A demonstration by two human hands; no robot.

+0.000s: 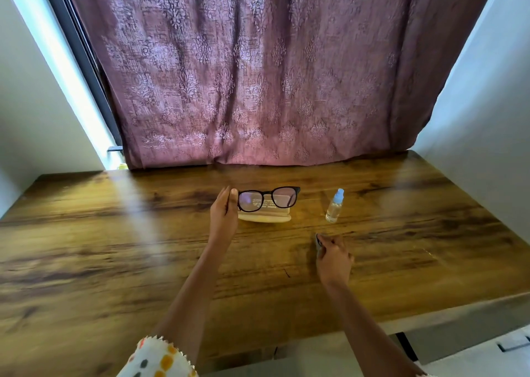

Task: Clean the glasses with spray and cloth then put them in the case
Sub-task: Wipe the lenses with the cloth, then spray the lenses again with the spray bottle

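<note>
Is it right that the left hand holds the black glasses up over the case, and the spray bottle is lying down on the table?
Not quite. The head view shows the spray bottle standing upright on the table, not lying down. The rest holds: the left hand holds the black glasses up over the case.

Glasses before case; spray bottle right, on table.
</note>
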